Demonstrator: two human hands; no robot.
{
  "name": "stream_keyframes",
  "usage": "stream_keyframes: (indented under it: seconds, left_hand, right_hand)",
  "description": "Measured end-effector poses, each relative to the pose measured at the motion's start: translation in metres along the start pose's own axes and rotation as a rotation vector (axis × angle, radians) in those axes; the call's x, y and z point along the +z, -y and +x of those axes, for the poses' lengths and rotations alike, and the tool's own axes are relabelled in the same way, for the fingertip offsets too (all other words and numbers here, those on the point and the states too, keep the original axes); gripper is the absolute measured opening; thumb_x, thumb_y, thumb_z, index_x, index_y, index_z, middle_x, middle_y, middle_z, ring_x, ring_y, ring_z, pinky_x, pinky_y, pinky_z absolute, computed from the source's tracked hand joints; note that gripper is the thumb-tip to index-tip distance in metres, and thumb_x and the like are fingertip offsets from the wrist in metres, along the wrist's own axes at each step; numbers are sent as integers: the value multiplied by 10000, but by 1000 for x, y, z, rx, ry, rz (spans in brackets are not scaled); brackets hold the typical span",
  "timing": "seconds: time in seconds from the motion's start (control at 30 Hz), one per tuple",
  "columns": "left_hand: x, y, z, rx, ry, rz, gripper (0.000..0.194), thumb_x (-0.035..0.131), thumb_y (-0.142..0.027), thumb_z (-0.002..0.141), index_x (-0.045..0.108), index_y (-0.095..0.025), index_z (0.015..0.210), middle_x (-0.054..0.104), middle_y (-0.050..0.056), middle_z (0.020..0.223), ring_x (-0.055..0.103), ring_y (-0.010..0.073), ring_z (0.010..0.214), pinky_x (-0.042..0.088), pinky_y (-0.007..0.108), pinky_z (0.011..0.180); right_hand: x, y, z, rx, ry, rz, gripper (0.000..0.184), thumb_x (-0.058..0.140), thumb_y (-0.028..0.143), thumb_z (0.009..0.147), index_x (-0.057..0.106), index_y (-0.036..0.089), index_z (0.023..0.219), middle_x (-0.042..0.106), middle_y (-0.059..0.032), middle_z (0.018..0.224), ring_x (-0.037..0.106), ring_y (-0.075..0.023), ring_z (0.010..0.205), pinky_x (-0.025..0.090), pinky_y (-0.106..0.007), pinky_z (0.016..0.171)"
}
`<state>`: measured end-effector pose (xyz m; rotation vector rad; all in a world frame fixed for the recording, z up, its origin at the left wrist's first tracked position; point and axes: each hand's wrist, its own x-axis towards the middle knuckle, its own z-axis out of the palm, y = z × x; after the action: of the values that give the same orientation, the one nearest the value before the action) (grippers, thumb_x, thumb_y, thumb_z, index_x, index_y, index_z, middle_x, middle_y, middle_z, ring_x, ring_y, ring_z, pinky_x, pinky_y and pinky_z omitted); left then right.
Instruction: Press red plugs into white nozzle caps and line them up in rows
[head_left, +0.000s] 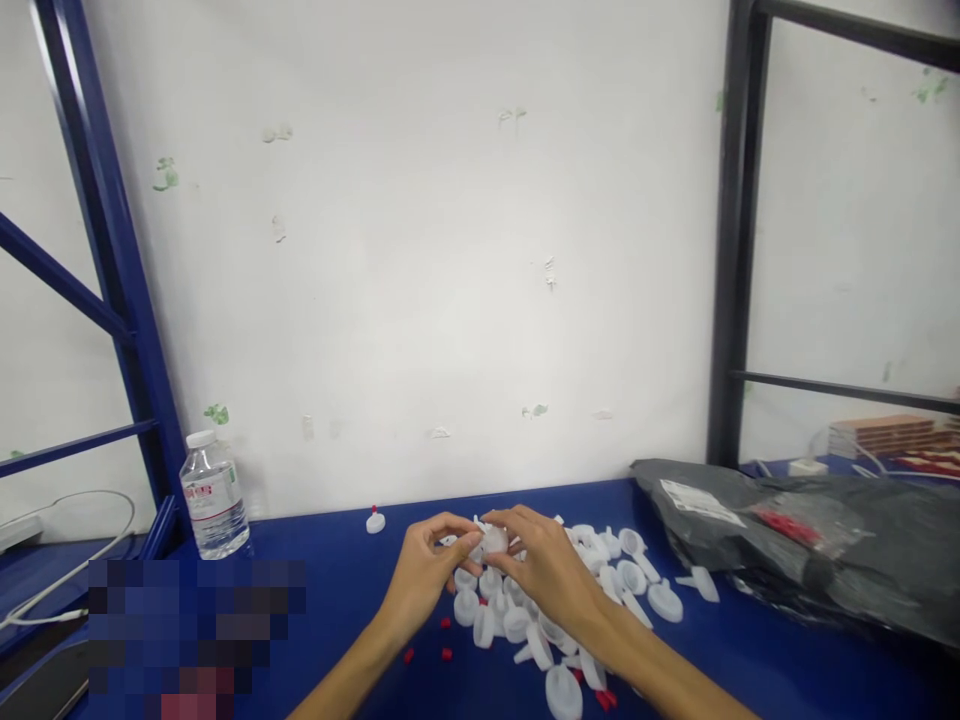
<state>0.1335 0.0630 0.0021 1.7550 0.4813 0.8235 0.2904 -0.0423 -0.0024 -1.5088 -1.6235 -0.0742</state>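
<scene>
My left hand (426, 572) and my right hand (546, 570) meet over a blue tabletop (337, 600), and the fingers of both pinch one small white plastic cap (493, 540) between them. Under and around the hands lies a pile of several white plastic caps (600, 590). A few small red pieces (445, 654) are scattered on the table below the left hand. One assembled white cap with a red tip (375, 520) stands apart near the wall.
A clear water bottle (214, 494) stands at the left by the blue frame post (112, 250). A dark plastic bag (810, 540) holding red parts lies at the right. A white cable (67, 570) runs at the far left. White wall behind.
</scene>
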Motion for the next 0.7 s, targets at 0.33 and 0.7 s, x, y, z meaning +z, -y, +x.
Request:
stream_keyframes:
  seconds: [0.33,0.7]
  left_hand:
    - [-2,-5,-2,-12,4,38,333,720,-429,799,729,-124,933,740,79,824,706,207,625,379,215,427]
    - [-10,-8,-7,-281,284,-530,367,783,-312,804,696,-177,1135,674,67,958,646,164,901,432,192,609]
  right_hand:
    - [-8,9,-4,-29,-2,-194,346,706,234,855,623,287,1186,705,-23,1029,693,-215,835,519,-314,708]
    - [-9,14,-4,-269,-115,-134,350,731,222,867,601,260,1190,712,-43,1038,606,-250,985,451,-415,879]
